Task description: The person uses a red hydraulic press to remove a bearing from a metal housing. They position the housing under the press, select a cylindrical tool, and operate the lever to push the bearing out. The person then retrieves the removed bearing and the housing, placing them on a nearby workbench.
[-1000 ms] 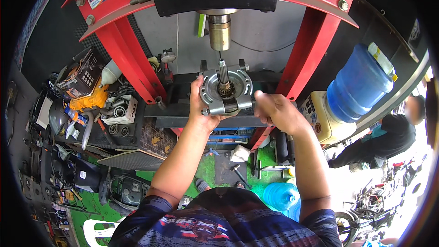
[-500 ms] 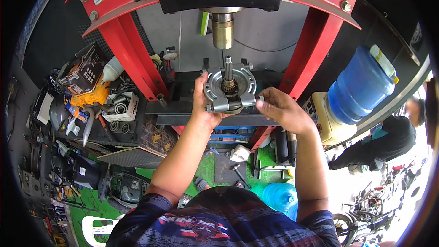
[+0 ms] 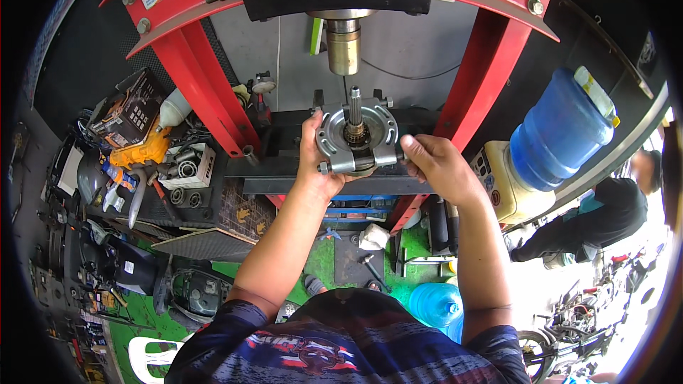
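Observation:
A silver bearing separator (image 3: pixel 332 135) sits in front of me, with slotted round halves and bolts through its sides. Upright in its middle stands a splined shaft (image 3: pixel 355 108), with a bearing (image 3: pixel 356 133) around its lower part. My left hand (image 3: pixel 313 171) wraps the separator's left side and supports it from beneath. At the front right, my right hand (image 3: pixel 445 169) is closed with thumb and bent fingers at the separator's bolt end, which the fingers mostly cover. Straight above the shaft hangs the press ram (image 3: pixel 344 53), apart from it.
A red press frame (image 3: pixel 484 78) rises on both sides, with a dark crossbeam (image 3: pixel 420 185) under the separator. Tools and a bearing box (image 3: pixel 192 163) crowd the left bench. At right are a blue water jug (image 3: pixel 558 131) and a person in dark clothes (image 3: pixel 605 217).
My right hand's fingers have curled in around the bolt end, and its thumb has lifted upward. My left hand and the separator stay about where they were.

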Demonstrator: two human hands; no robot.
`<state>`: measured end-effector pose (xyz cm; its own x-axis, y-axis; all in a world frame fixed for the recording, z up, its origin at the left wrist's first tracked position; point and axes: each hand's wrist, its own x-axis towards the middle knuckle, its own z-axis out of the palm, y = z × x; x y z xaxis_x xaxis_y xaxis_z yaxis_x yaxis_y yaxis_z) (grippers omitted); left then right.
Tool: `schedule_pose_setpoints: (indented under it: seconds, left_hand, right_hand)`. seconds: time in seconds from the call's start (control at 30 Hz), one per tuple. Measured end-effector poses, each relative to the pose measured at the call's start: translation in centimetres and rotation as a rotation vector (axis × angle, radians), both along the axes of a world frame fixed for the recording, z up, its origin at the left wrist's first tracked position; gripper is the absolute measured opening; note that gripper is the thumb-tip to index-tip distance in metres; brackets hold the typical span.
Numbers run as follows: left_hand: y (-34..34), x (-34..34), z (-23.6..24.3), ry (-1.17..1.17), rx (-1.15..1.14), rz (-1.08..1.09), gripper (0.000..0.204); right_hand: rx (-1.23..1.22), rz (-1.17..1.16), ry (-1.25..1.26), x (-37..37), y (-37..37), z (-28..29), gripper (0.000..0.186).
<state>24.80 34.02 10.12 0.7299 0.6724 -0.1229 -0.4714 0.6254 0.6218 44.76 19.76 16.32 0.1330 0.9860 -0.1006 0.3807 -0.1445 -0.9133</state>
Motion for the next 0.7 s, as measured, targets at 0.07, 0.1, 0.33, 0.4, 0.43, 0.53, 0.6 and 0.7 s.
schedule_pose_setpoints:
  seconds: [0.07,0.1,0.33,0.4,0.43,0.53,0.6,0.7]
  left_hand:
    - [0.0,0.0,-0.1,-0.001,-0.001,-0.002,0.073]
    - [0.0,0.1,-0.1,-0.003,0.002,-0.002,0.074]
    - [0.0,-0.1,0.1,-0.043,0.018,-0.016,0.076]
    - [0.0,0.0,0.0,-0.052,0.025,-0.017,0.076]
    - [0.0,0.0,-0.1,-0.056,0.026,-0.015,0.076]
    - [0.0,0.0,0.0,-0.039,0.038,-0.015,0.075]
    - [-0.2,0.1,0.1,-0.018,0.016,0.009,0.074]
    - [-0.4,0.0,0.3,0.006,0.006,0.03,0.074]
  right_hand:
    - [0.147,0.031,0.154,-0.1,-0.3,-0.9,0.032]
    - [0.267,0.041,0.28,-0.2,-0.6,-1.4,0.034]
    - [0.038,-0.004,0.091,-0.1,-0.4,-0.3,0.03]
    - [0.127,0.034,0.143,0.1,-0.4,-1.3,0.03]
    - [0.221,0.058,0.206,-0.2,-0.5,-1.5,0.03]
    - [0.276,-0.049,0.339,-1.0,-0.9,-0.7,0.024]
    - [0.162,-0.08,0.24,-0.9,-0.8,-0.3,0.027]
    - [0.001,-0.052,0.057,-0.1,-0.3,-0.3,0.035]
